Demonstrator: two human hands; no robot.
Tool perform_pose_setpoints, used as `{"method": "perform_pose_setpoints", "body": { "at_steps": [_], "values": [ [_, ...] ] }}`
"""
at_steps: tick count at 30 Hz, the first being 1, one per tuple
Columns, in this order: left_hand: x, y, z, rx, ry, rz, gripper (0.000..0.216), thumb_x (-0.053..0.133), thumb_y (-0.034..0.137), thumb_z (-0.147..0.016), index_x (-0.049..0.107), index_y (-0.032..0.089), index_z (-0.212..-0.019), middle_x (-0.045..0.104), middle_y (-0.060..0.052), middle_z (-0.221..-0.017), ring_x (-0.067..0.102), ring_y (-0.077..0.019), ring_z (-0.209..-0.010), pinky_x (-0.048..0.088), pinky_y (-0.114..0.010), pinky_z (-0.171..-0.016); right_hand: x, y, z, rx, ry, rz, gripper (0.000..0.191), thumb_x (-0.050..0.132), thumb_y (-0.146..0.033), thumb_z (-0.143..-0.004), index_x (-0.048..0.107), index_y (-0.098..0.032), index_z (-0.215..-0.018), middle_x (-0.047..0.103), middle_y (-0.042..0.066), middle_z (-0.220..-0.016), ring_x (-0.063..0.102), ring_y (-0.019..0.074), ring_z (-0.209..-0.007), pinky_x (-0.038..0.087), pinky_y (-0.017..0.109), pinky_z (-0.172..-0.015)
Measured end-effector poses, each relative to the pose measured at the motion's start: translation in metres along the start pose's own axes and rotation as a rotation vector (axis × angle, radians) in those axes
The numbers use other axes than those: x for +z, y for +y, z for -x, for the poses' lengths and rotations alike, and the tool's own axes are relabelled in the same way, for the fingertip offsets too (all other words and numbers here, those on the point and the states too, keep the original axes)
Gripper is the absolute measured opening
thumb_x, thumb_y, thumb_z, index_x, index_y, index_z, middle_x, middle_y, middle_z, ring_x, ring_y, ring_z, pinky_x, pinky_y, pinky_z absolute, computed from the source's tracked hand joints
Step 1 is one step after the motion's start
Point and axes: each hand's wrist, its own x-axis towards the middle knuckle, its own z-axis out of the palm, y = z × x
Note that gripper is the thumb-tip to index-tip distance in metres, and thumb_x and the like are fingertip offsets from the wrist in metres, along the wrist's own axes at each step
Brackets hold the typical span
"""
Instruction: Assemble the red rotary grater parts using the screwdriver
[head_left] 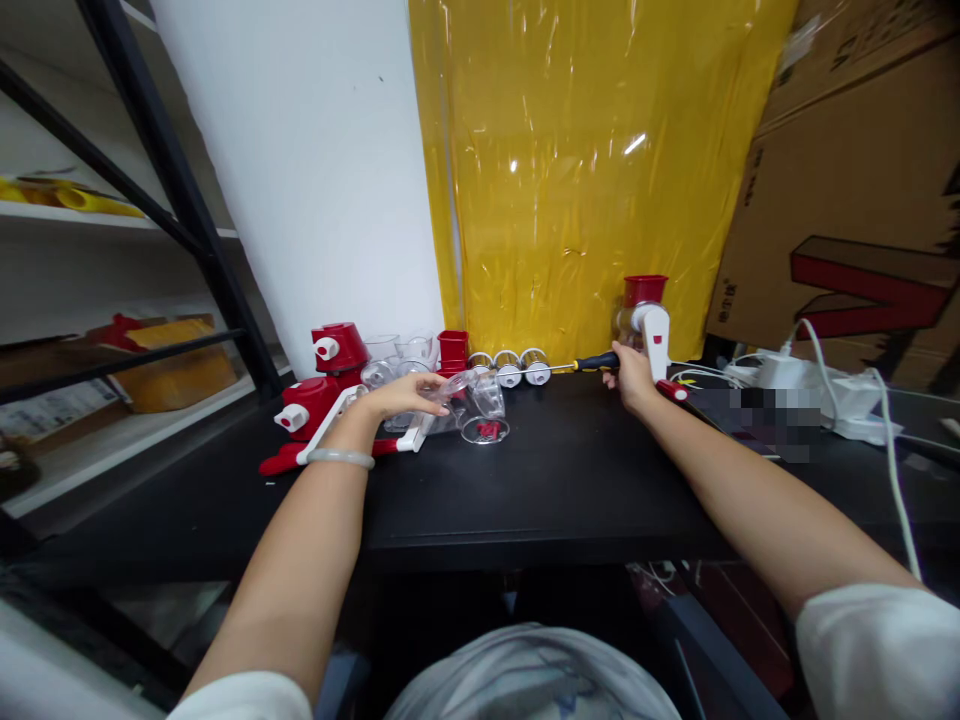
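Note:
My right hand [631, 380] is wrapped around the dark handle of a screwdriver [598, 362]. Its long shaft points left, with the tip close to a clear plastic housing [486, 394]. Thumb and fingers of my left hand [405, 396] grip that housing from its left side; its far edge blends with other clear pieces. Just below it on the table lies a round clear ring [485, 431] with small red parts inside. Under my left forearm are white crank arms with red handles [283, 461].
Red grater bodies [337, 350] are stacked on the left. Several metal drum graters [535, 367] line the back beside a red hopper [453, 350]. An assembled grater [646, 310] stands behind my right hand. White chargers and cables [847, 395] lie on the right of the black table [547, 490].

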Motion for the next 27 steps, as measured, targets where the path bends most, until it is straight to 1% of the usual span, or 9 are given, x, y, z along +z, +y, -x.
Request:
{"method": "perform_pose_setpoints", "body": {
  "at_steps": [3,6,8,10,13,15,18,20,27],
  "values": [
    [0.0,-0.001,0.001,-0.015,-0.01,-0.023,0.045,0.082,0.029,-0.062,0.068,0.019,-0.104,0.071,-0.006,-0.11,0.064,-0.0234,-0.107,0.041,-0.042,-0.104,0.001,-0.001,0.001,-0.033,-0.005,0.001,0.027,0.063,-0.039,-0.083,0.052,-0.019,-0.069,0.051,-0.005,-0.045,0.047,0.0088,-0.031,0.03,0.017,-0.025],
    [0.0,-0.001,0.001,-0.012,-0.024,-0.039,0.045,0.08,0.032,-0.065,0.066,0.02,-0.106,0.069,-0.007,-0.114,0.063,-0.024,-0.109,0.042,-0.041,-0.103,0.002,-0.003,0.002,-0.035,0.001,0.01,0.025,0.062,-0.036,-0.084,0.052,-0.019,-0.069,0.051,-0.005,-0.045,0.046,0.0083,-0.031,0.03,0.017,-0.025],
    [0.001,-0.002,-0.001,-0.013,-0.008,-0.105,0.046,0.08,0.035,-0.064,0.066,0.02,-0.106,0.069,-0.008,-0.115,0.063,-0.0253,-0.11,0.043,-0.042,-0.103,0.002,-0.004,0.003,-0.036,0.004,0.018,0.024,0.062,-0.035,-0.084,0.052,-0.019,-0.069,0.052,-0.004,-0.046,0.046,0.0081,-0.031,0.031,0.017,-0.026],
    [0.003,-0.002,-0.004,-0.02,0.043,-0.204,0.053,0.081,0.04,-0.062,0.066,0.02,-0.108,0.068,-0.01,-0.12,0.061,-0.0276,-0.113,0.043,-0.042,-0.102,0.002,-0.005,0.003,-0.039,0.007,0.021,0.024,0.062,-0.036,-0.084,0.052,-0.019,-0.069,0.052,-0.004,-0.047,0.047,0.0077,-0.031,0.031,0.017,-0.026],
    [0.011,0.001,-0.009,-0.021,0.155,-0.34,0.066,0.08,0.046,-0.061,0.062,0.018,-0.119,0.063,-0.013,-0.128,0.058,-0.0299,-0.119,0.043,-0.042,-0.103,0.003,-0.006,0.003,-0.046,0.008,0.023,0.024,0.062,-0.036,-0.084,0.053,-0.019,-0.07,0.052,-0.004,-0.047,0.046,0.0072,-0.031,0.031,0.016,-0.026],
    [0.019,0.005,-0.011,0.022,0.228,-0.396,0.066,0.073,0.051,-0.07,0.059,0.017,-0.124,0.062,-0.013,-0.13,0.058,-0.0291,-0.12,0.043,-0.041,-0.103,0.002,-0.006,0.003,-0.048,0.008,0.026,0.023,0.062,-0.035,-0.084,0.053,-0.019,-0.07,0.052,-0.004,-0.048,0.046,0.007,-0.032,0.031,0.016,-0.026],
    [0.033,0.013,-0.014,0.139,0.275,-0.426,0.053,0.047,0.056,-0.09,0.059,0.018,-0.125,0.064,-0.012,-0.128,0.06,-0.0256,-0.117,0.044,-0.04,-0.102,0.001,-0.003,0.0,-0.047,0.003,0.025,0.023,0.062,-0.036,-0.083,0.053,-0.019,-0.071,0.052,-0.004,-0.049,0.046,0.0071,-0.032,0.03,0.016,-0.026],
    [0.039,0.017,-0.016,0.194,0.304,-0.477,0.053,0.04,0.057,-0.093,0.06,0.018,-0.123,0.066,-0.011,-0.125,0.061,-0.025,-0.114,0.045,-0.039,-0.1,0.001,-0.001,-0.002,-0.046,-0.005,0.016,0.024,0.063,-0.038,-0.082,0.054,-0.019,-0.071,0.051,-0.005,-0.049,0.046,0.0071,-0.033,0.031,0.016,-0.027],
    [0.044,0.017,-0.017,0.177,0.378,-0.573,0.054,0.043,0.06,-0.092,0.063,0.021,-0.123,0.067,-0.009,-0.126,0.062,-0.0257,-0.114,0.045,-0.039,-0.098,0.005,0.0,-0.004,-0.026,-0.038,-0.13,0.026,0.069,-0.039,-0.076,0.053,-0.019,-0.073,0.053,-0.005,-0.057,0.045,0.0052,-0.036,0.031,0.015,-0.029]
  ]
}}
